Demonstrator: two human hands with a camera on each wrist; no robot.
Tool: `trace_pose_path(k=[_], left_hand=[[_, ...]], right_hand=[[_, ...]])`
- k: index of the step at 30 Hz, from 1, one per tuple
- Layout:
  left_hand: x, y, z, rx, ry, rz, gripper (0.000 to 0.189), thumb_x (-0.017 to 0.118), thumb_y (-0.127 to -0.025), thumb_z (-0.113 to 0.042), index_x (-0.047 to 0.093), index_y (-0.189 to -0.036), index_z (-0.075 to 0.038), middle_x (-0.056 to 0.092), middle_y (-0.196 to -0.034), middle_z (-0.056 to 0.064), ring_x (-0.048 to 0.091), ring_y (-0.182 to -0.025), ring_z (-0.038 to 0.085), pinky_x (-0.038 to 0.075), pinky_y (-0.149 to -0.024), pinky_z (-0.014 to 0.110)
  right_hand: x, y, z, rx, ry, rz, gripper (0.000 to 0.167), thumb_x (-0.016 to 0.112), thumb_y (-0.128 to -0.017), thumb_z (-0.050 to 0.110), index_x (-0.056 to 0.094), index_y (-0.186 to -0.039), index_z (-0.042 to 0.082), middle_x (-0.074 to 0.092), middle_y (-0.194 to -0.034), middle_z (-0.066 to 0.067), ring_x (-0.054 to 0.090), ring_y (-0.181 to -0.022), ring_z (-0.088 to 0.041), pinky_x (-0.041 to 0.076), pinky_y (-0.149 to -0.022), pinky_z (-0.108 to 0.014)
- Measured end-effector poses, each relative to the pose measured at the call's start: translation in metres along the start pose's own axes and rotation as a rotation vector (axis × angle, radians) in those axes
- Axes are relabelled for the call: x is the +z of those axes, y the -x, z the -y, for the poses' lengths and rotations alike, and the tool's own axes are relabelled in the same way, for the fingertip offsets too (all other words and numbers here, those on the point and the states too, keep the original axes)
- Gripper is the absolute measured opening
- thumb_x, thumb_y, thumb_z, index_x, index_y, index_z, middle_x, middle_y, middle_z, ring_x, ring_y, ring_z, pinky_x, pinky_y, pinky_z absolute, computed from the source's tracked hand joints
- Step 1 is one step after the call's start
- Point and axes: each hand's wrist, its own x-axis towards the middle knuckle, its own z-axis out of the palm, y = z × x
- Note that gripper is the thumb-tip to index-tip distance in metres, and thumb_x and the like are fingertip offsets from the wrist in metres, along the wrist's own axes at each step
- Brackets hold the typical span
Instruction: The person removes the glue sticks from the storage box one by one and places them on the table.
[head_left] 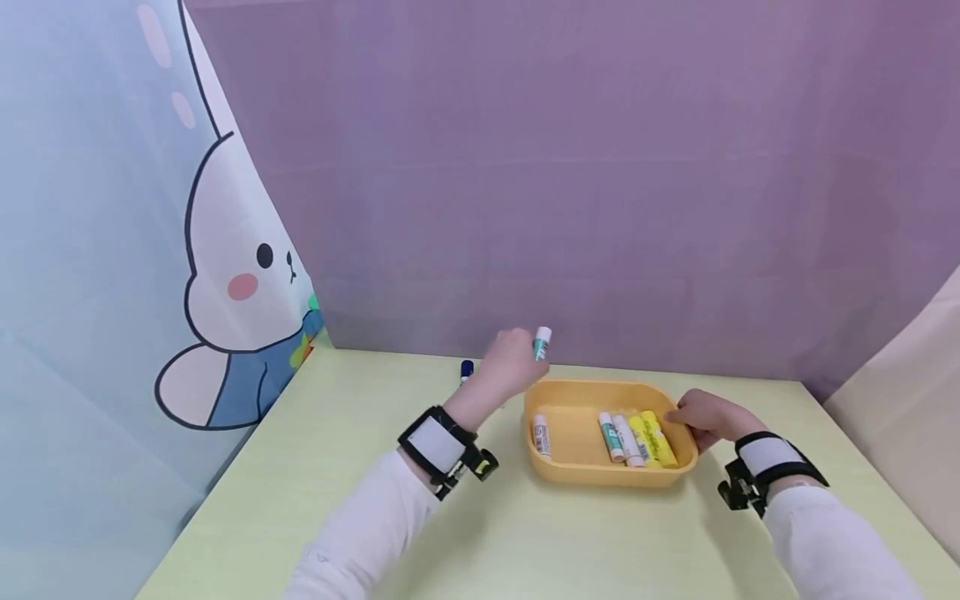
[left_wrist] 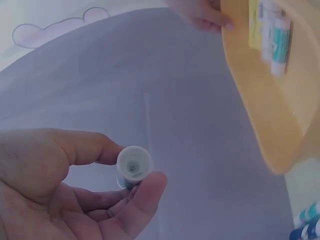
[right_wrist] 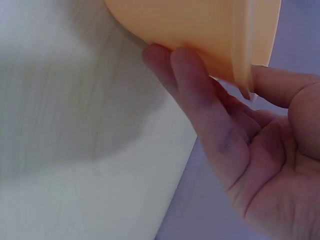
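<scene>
My left hand [head_left: 510,365] pinches a white-and-teal glue stick [head_left: 542,342] between thumb and fingers, above the table just left of the yellow-orange tray [head_left: 577,476]. In the left wrist view, the held glue stick [left_wrist: 134,164] shows a hollow round end. The tray's right rim is gripped by my right hand [head_left: 712,414], thumb over the edge and fingers against the outer wall [right_wrist: 200,30]. Inside, a teal-labelled glue stick [head_left: 611,437], a white one [head_left: 628,441] and two yellow ones [head_left: 659,439] lie together at the right. Another pale glue stick [head_left: 542,436] lies against the left wall.
A dark-blue-capped stick [head_left: 467,368] stands out behind my left wrist, partly hidden. In the left wrist view, a teal-labelled stick [left_wrist: 310,212] lies beside it. A purple cloth [head_left: 600,208] rises behind the pale table [head_left: 585,542].
</scene>
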Motion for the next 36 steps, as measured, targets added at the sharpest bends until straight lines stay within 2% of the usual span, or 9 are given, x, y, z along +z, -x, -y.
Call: trace_pose_path(k=[5,8,15,20,26,28,33,36], left_hand=[[-0.026,0.001,0.013,-0.040,0.017,-0.029,0.022,0.063,-0.086,-0.014,0.050,-0.068,-0.010,0.046,-0.061,0.002,0.046,-0.049,0.012,0.041,-0.044,0.021],[-0.039,-0.001,0.021,-0.075,0.016,-0.057,0.017,0.062,-0.087,-0.015,0.055,-0.073,-0.008,0.053,-0.065,0.004,0.050,-0.051,0.013,0.042,-0.044,0.021],[-0.055,-0.007,0.043,-0.114,-0.008,-0.107,0.011,0.062,-0.088,-0.014,0.060,-0.086,-0.004,0.062,-0.075,0.008,0.054,-0.055,0.015,0.042,-0.044,0.020],[-0.057,-0.014,0.059,-0.143,-0.002,-0.116,0.013,0.062,-0.088,-0.014,0.059,-0.086,-0.001,0.061,-0.073,0.009,0.052,-0.053,0.014,0.041,-0.043,0.020],[-0.050,-0.024,0.080,-0.173,-0.003,-0.130,0.013,0.060,-0.087,-0.011,0.060,-0.086,0.002,0.056,-0.069,0.009,0.048,-0.050,0.013,0.038,-0.041,0.019],[-0.046,-0.027,0.088,-0.184,-0.003,-0.138,0.014,0.060,-0.086,-0.010,0.061,-0.088,0.004,0.057,-0.071,0.011,0.047,-0.050,0.014,0.037,-0.041,0.020],[-0.037,-0.034,0.106,-0.203,-0.030,-0.155,0.026,0.064,-0.087,-0.014,0.061,-0.099,0.009,0.064,-0.087,0.018,0.055,-0.058,0.018,0.042,-0.045,0.021],[-0.030,-0.037,0.118,-0.204,-0.054,-0.165,0.031,0.066,-0.086,-0.015,0.059,-0.102,0.011,0.063,-0.088,0.019,0.057,-0.059,0.019,0.044,-0.045,0.021]], right_hand=[[0.003,0.000,-0.003,-0.021,-0.003,-0.037,0.033,0.046,-0.099,0.017,0.053,-0.109,-0.014,0.064,-0.083,-0.010,0.064,-0.062,-0.016,0.057,-0.061,-0.035],[0.004,-0.001,-0.003,-0.029,0.010,-0.059,0.032,0.047,-0.099,0.016,0.054,-0.108,-0.014,0.064,-0.082,-0.009,0.063,-0.062,-0.016,0.057,-0.060,-0.035],[0.004,-0.003,-0.006,-0.019,0.053,-0.115,0.032,0.048,-0.098,0.015,0.055,-0.107,-0.014,0.064,-0.082,-0.009,0.063,-0.063,-0.015,0.057,-0.059,-0.034],[0.005,-0.004,-0.011,-0.020,0.040,-0.129,0.031,0.048,-0.098,0.014,0.055,-0.108,-0.015,0.066,-0.080,-0.007,0.065,-0.063,-0.015,0.057,-0.058,-0.035],[0.005,-0.005,-0.012,-0.018,0.038,-0.136,0.030,0.049,-0.098,0.014,0.056,-0.107,-0.013,0.066,-0.079,-0.006,0.065,-0.063,-0.015,0.057,-0.058,-0.035],[0.005,-0.004,-0.012,-0.017,0.045,-0.136,0.031,0.049,-0.098,0.015,0.056,-0.108,-0.013,0.066,-0.080,-0.007,0.064,-0.063,-0.015,0.057,-0.058,-0.035],[0.006,-0.002,-0.010,-0.014,0.055,-0.135,0.030,0.048,-0.098,0.015,0.056,-0.108,-0.013,0.064,-0.081,-0.009,0.062,-0.062,-0.015,0.057,-0.060,-0.034],[0.006,0.000,-0.009,-0.021,0.061,-0.135,0.030,0.048,-0.097,0.014,0.056,-0.107,-0.013,0.064,-0.082,-0.010,0.062,-0.062,-0.016,0.056,-0.060,-0.034]])
